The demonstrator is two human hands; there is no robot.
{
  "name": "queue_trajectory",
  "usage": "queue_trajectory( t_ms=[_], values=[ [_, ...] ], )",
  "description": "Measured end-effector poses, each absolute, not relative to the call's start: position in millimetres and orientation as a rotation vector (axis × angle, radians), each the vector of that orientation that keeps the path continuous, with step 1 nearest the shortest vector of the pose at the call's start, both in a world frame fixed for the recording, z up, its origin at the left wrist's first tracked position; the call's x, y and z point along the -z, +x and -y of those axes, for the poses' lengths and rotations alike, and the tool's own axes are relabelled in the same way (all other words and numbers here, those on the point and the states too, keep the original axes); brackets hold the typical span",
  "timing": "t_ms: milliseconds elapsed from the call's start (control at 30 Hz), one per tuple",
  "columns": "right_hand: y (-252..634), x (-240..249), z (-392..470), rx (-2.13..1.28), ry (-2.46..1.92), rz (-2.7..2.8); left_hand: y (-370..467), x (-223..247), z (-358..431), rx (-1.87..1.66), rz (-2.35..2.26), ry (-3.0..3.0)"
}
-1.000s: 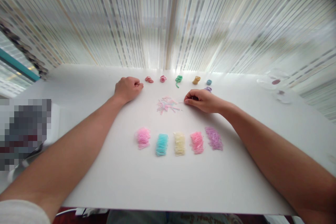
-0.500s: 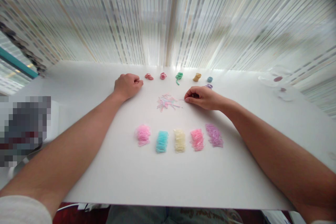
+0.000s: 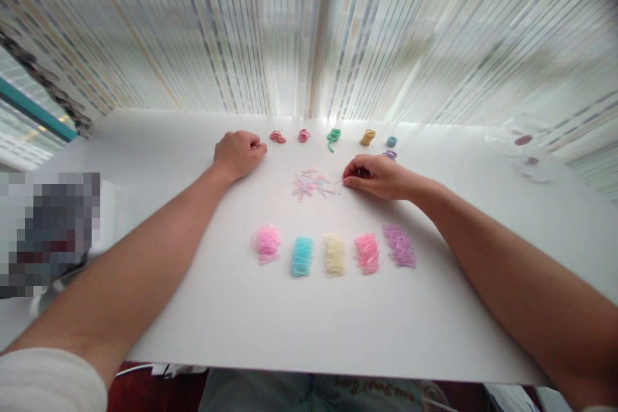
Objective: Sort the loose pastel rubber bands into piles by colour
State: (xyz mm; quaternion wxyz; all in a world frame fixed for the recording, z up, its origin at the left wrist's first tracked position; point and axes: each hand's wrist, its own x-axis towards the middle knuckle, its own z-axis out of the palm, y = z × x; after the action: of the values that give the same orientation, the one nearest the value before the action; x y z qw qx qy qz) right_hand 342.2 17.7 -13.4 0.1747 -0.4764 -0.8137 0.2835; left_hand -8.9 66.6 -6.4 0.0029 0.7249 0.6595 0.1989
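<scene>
My left hand (image 3: 240, 154) rests as a loose fist on the white table (image 3: 309, 322), beside a small red bundle (image 3: 277, 136); anything inside it is hidden. My right hand (image 3: 371, 176) pinches one end of a thin pale strand (image 3: 338, 182) at the right edge of a loose mixed pile (image 3: 313, 185) of pink, white and bluish strands. Nearer to me lie separate piles: light pink (image 3: 267, 244), turquoise (image 3: 302, 257), cream (image 3: 335, 255), bright pink (image 3: 367, 253) and purple (image 3: 400, 246).
Along the back are bundles in pink (image 3: 304, 135), green (image 3: 333, 137), yellow (image 3: 367, 137), blue (image 3: 391, 141) and purple (image 3: 389, 155). Clear round items (image 3: 521, 138) lie far right. A blurred object (image 3: 58, 232) stands at left. Striped curtains hang behind.
The whole view has shifted slightly, with the table's contents appearing a little farther right and up. Both hands keep nearly the same pose and place on the table.
</scene>
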Motion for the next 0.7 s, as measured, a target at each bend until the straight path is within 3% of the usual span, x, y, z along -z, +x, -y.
queue_trajectory(
  t_ms=[700],
  values=[
    [344.5,5.6,-17.8,-0.827,-1.207,2.390,-8.0,-1.3,-64.3,-0.535,-2.125,2.287]
  ],
)
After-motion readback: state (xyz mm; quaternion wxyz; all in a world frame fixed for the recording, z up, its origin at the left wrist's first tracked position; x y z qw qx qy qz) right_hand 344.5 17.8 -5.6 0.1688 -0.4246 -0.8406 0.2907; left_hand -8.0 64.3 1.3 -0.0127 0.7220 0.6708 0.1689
